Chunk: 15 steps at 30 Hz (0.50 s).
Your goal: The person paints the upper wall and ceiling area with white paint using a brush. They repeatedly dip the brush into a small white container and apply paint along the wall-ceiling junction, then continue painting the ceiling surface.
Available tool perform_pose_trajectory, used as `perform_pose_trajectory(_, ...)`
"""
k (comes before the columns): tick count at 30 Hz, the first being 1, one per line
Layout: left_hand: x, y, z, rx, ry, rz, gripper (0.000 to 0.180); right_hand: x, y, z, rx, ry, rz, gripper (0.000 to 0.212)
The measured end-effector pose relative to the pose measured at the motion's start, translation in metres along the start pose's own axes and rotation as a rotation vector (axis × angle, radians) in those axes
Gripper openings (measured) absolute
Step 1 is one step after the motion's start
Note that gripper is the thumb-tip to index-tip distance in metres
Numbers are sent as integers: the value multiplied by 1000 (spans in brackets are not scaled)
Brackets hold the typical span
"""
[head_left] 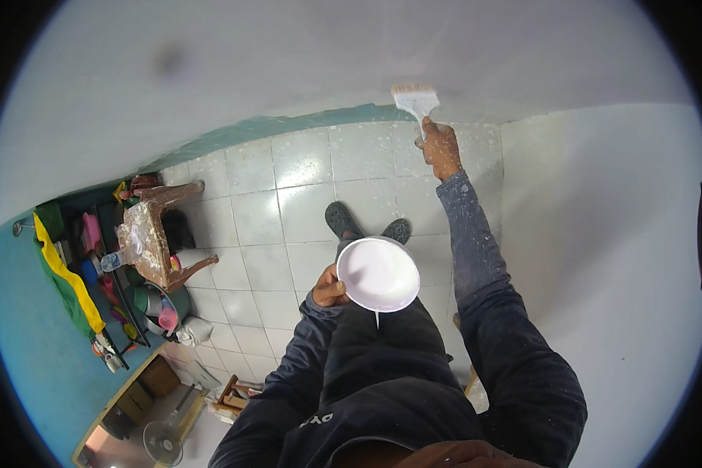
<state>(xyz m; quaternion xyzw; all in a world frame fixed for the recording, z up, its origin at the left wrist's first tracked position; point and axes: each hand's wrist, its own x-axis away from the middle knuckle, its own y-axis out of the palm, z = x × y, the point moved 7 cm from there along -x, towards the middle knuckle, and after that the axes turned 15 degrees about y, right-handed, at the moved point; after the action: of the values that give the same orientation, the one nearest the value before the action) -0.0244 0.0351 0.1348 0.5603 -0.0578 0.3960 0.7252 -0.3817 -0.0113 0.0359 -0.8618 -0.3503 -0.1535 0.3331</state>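
My right hand (pixel 442 148) is closed around the handle of a wide paintbrush (pixel 416 101), with the arm stretched forward. The brush's bristles touch or nearly touch the pale wall (pixel 312 62); the exact contact is hard to tell. Close to my body, my left hand (pixel 330 288) grips the side of a round white bowl (pixel 378 274), thumb at the rim. Pale, whitish paint appears to be inside it. A thin white drip hangs below the bowl. White specks dot my right sleeve and hand.
Along the wall's foot runs a teal strip (pixel 288 123). White floor tiles (pixel 304 160) carry paint spots. On the left lie a paint-splashed brown stool (pixel 144 242), a rack of household things and a bucket (pixel 164 306). A fan (pixel 162 443) stands lower left; a white wall (pixel 600 234) rises right.
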Motion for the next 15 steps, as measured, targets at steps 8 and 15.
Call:
perform_pose_trajectory(8, 2, -13, -4, -15, 16, -11, 51, 40, -60, -103, -221, 110, 11, 57)
perform_pose_trajectory(15, 1, -8, -4, -2, 5, -29, 49, 55, -52, -115, -173, -18, 76, 51)
